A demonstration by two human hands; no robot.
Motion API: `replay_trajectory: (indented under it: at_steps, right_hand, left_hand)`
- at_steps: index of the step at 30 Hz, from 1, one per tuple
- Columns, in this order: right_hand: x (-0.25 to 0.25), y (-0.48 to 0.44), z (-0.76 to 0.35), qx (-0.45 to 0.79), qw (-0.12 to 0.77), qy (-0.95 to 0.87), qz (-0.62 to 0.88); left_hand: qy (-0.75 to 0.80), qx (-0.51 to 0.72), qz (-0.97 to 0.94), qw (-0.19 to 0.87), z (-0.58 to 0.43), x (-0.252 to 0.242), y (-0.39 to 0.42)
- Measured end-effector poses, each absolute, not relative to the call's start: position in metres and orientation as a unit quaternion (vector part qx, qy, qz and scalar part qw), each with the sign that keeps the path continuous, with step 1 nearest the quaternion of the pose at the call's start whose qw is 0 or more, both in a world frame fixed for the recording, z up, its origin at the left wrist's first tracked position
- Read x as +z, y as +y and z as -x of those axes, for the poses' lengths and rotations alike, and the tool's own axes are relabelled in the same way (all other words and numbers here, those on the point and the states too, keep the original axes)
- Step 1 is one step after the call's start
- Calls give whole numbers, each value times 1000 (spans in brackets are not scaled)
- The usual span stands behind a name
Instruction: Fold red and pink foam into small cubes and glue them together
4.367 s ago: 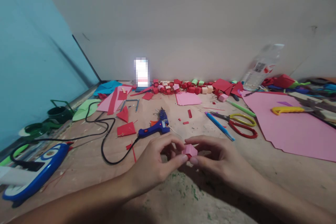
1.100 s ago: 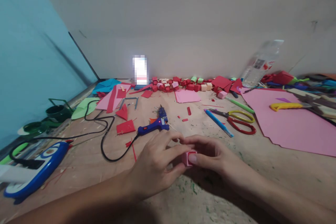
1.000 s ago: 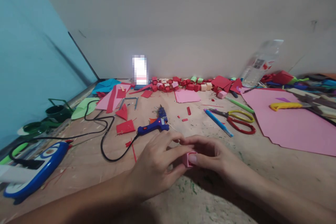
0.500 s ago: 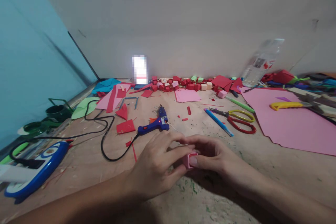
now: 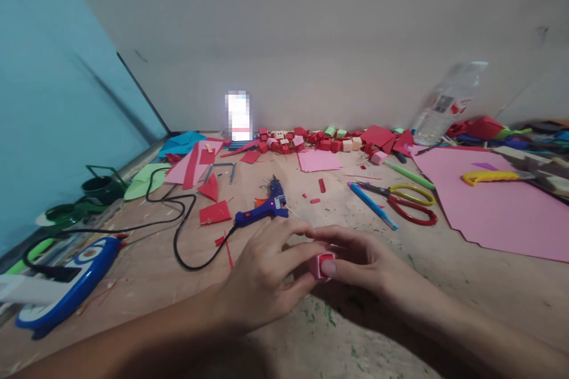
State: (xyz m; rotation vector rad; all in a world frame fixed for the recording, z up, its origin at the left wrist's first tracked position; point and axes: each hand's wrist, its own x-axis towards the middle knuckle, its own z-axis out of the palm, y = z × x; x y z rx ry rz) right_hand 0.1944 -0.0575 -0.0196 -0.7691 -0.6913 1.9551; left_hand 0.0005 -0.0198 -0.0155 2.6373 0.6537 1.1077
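Note:
A small pink paper cube (image 5: 318,266) with a red face is between my two hands, low in the middle of the view. My left hand (image 5: 271,275) grips it from the left, fingers bent around its side. The thumb of my right hand (image 5: 362,257) presses on the red face, while its other fingers curl behind and partly hide the cube. Just beyond my left hand lies a blue hot glue gun (image 5: 262,211) with a small red light, its cord trailing left.
Scissors (image 5: 411,204), a blue pen (image 5: 372,206) and a yellow-handled cutter (image 5: 493,176) lie to the right, near large pink paper (image 5: 498,213). Small paper cubes (image 5: 326,145), a lit phone (image 5: 239,115) and a plastic bottle (image 5: 451,103) are at the back. A blue-and-white power strip (image 5: 73,287) sits left.
My right thumb has shifted slightly on the cube, and more of the red face shows. Both hands stay in nearly the same place; the view has moved a little.

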Motion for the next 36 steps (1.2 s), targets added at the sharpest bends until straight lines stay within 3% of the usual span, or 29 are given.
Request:
replay_trajectory:
  at_steps: [7,13,20,26,36]
  right_hand:
    - [-13,-56,-193,772,434,-341,316]
    - [-8,-52,-203,739,341,-432,388]
    - [-7,-55,-199,753,371,-381,388]
    - [-7,-51,-206,685,326,-464,457]
    - [-7,-49,-206,672,318,-470,476]
  left_hand:
    - [219,378,-896,81,0,-15,-20]
    - [211,379,-898,73,1,-19,-19]
    - [210,383,-898,62,2,-19,-20]
    - [227,379,-895,67,3,-21,-18]
    - [227,387,-891,67,1,-16,-17]
